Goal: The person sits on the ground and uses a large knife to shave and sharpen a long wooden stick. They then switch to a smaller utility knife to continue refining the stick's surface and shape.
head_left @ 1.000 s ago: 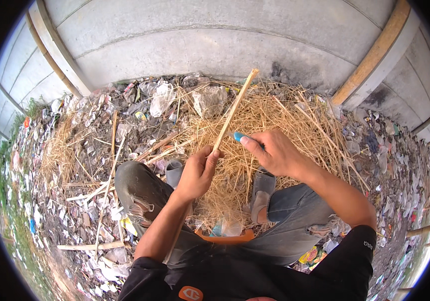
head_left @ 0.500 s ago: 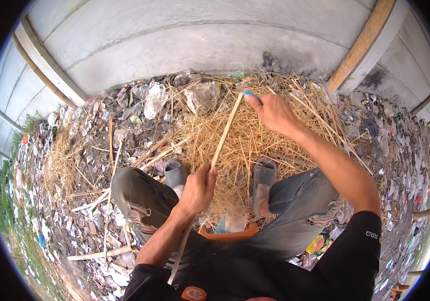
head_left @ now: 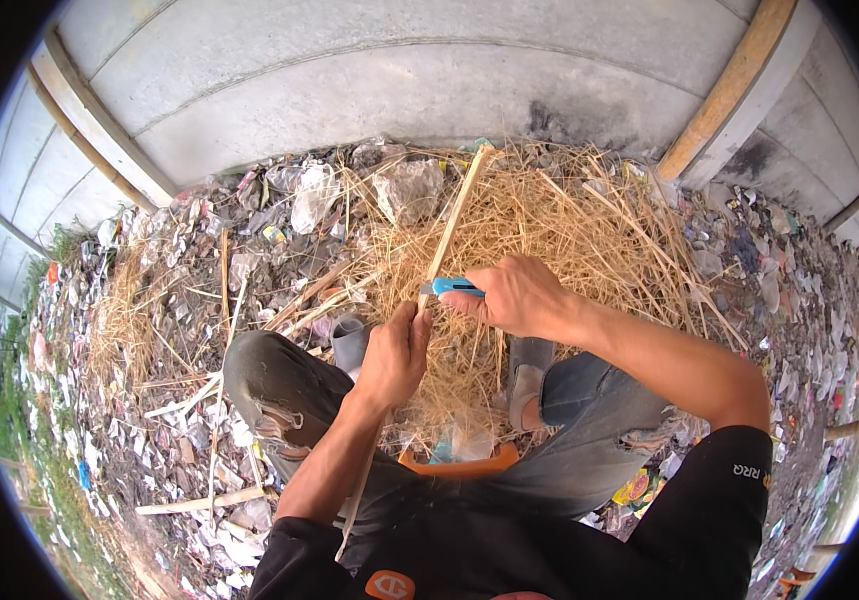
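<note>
A long, thin strip of pale wood or bamboo [head_left: 461, 212] slants up and away from my lap. My left hand [head_left: 394, 355] is closed around it near its middle, with the thumb along its side. In my right hand [head_left: 521, 298] is a blue utility knife [head_left: 457, 287], its short blade against the strip just above the left thumb. Beneath both hands lies a heap of straw-like shavings [head_left: 519, 225], between and beyond my feet. The strip's lower part runs under my left forearm toward my lap.
A grey concrete wall [head_left: 389, 95] stands ahead, with a bamboo pole [head_left: 724, 90] against a post on the right. Litter [head_left: 149, 430] and loose strips cover the ground around me. A pale stone [head_left: 409, 190] lies by the wall. An orange edge [head_left: 459, 464] shows between my legs.
My right hand has come back toward me with the knife, from the strip's far end to just above my left hand. The left hand has barely moved, still holding the strip.
</note>
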Motion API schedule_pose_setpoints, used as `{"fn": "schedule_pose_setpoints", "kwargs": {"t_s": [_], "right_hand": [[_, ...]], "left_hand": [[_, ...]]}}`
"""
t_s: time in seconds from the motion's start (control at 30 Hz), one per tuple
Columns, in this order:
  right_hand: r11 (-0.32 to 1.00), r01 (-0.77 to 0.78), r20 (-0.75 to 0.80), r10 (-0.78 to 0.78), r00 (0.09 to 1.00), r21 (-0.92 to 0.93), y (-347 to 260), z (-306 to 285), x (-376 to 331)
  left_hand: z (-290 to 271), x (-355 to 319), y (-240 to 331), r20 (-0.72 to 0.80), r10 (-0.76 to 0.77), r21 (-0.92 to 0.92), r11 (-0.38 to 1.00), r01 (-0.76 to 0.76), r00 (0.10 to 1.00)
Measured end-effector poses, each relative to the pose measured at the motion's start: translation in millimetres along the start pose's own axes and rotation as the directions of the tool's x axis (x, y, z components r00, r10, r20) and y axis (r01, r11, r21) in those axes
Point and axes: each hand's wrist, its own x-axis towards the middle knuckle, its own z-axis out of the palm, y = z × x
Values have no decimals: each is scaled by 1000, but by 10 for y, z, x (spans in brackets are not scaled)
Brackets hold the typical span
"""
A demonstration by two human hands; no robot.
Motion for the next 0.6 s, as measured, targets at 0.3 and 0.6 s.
{"fn": "schedule_pose_setpoints", "kwargs": {"t_s": [0.3, 0.6], "right_hand": [[821, -554, -170, 571, 803, 138, 1046, -540, 211], [849, -501, -431, 521, 737, 170, 1091, -726, -190]], "left_hand": [[-21, -323, 114, 206, -56, -5, 998, 58, 977], [-39, -348, -28, 213, -15, -246, 967, 69, 977]]}}
